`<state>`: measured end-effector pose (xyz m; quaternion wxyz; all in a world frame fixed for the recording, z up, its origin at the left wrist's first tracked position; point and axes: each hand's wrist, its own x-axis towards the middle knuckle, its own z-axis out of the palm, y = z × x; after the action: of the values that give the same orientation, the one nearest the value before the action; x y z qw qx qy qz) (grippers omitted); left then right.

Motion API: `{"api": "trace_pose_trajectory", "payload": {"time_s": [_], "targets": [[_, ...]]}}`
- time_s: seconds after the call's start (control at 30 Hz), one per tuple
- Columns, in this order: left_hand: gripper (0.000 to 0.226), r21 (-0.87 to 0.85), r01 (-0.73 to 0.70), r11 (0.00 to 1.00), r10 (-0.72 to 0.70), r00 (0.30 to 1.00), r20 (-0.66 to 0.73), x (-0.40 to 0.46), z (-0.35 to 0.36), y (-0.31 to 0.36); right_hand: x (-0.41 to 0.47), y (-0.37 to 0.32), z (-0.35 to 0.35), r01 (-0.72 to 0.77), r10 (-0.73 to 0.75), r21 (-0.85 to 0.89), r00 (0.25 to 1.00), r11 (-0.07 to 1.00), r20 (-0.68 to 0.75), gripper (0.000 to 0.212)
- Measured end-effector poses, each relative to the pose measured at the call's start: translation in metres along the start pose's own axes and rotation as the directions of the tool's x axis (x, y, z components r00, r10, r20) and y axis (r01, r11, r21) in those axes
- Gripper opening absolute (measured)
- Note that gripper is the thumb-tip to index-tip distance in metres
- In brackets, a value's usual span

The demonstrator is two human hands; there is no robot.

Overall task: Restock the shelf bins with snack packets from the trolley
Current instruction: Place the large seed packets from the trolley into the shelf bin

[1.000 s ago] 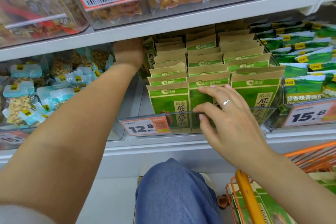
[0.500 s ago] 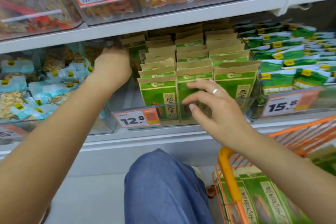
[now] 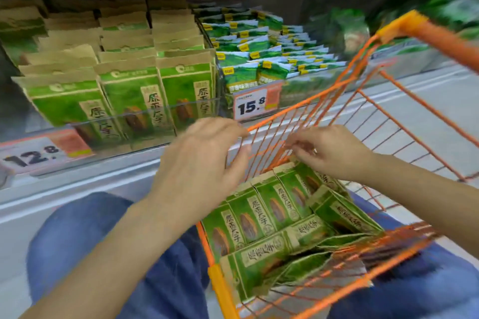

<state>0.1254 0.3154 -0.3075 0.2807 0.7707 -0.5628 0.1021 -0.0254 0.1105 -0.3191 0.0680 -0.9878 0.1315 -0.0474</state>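
Nearest us, the orange trolley (image 3: 305,290) holds green snack packets (image 3: 261,217) lying in loose rows. Our right hand (image 3: 334,153) reaches into its far end, fingers curled at the top edge of a packet; whether they have hold of it we cannot tell. Our left hand (image 3: 202,160) hovers beside the trolley wall, fingers relaxed and holding nothing. We judge the pick-up step to be in hand. Next: lift a packet clear and carry it to the shelf bin (image 3: 145,114) beyond, well stocked with matching packets.
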Motion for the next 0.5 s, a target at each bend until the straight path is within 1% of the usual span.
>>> {"api": "trace_pose_trajectory", "payload": {"time_s": [0.03, 0.07, 0.1, 0.13, 0.17, 0.23, 0.27, 0.3, 0.33, 0.37, 0.43, 0.5], "targets": [[0.037, 0.026, -0.057, 0.998, 0.055, 0.994, 0.090, 0.001, 0.016, -0.001, -0.005, 0.008, 0.004, -0.036, 0.068, -0.178, 0.982, 0.983, 0.178, 0.028], [0.040, 0.085, -0.105, 0.991, 0.088, 0.980, 0.178, 0.001, 0.030, -0.003, -0.010, 0.014, 0.006, -0.042, 0.165, -0.339, 0.925, 0.940, 0.343, 0.031], [0.043, 0.153, -0.136, 0.979, 0.092, 0.961, 0.260, 0.001, 0.040, -0.005, -0.016, 0.020, 0.010, -0.028, 0.265, -0.444, 0.837, 0.895, 0.480, 0.036], [0.046, 0.205, -0.150, 0.967, 0.077, 0.943, 0.324, 0.001, 0.045, -0.008, -0.022, 0.027, 0.015, -0.034, 0.348, -0.487, 0.743, 0.873, 0.572, 0.042], [0.048, 0.232, -0.152, 0.961, 0.061, 0.932, 0.357, 0.001, 0.047, -0.009, -0.028, 0.036, 0.023, -0.072, 0.404, -0.478, 0.653, 0.875, 0.640, 0.045], [0.047, 0.223, -0.136, 0.965, 0.051, 0.935, 0.351, 0.002, 0.046, -0.008, -0.034, 0.050, 0.035, -0.225, 0.456, -0.398, 0.489, 0.890, 0.744, 0.053], [0.044, 0.214, -0.123, 0.969, 0.044, 0.940, 0.340, 0.002, 0.045, -0.008, -0.035, 0.053, 0.039, -0.275, 0.461, -0.375, 0.417, 0.885, 0.783, 0.054], [0.042, 0.214, -0.123, 0.969, 0.048, 0.945, 0.324, 0.002, 0.045, -0.008, -0.035, 0.053, 0.041, -0.270, 0.455, -0.374, 0.379, 0.887, 0.806, 0.054], [0.041, 0.219, -0.133, 0.967, 0.060, 0.949, 0.309, 0.002, 0.045, -0.008, -0.035, 0.049, 0.042, -0.230, 0.445, -0.384, 0.378, 0.894, 0.812, 0.052], [0.040, 0.223, -0.137, 0.965, 0.065, 0.950, 0.305, 0.002, 0.045, -0.008, -0.034, 0.044, 0.043, -0.161, 0.435, -0.405, 0.396, 0.900, 0.809, 0.046], [0.039, 0.226, -0.129, 0.965, 0.054, 0.949, 0.312, 0.001, 0.045, -0.008, -0.034, 0.037, 0.048, -0.022, 0.399, -0.440, 0.464, 0.898, 0.791, 0.035], [0.038, 0.210, -0.115, 0.971, 0.048, 0.952, 0.301, 0.000, 0.045, -0.007, -0.035, 0.037, 0.054, 0.051, 0.375, -0.470, 0.528, 0.881, 0.762, 0.033]]}}
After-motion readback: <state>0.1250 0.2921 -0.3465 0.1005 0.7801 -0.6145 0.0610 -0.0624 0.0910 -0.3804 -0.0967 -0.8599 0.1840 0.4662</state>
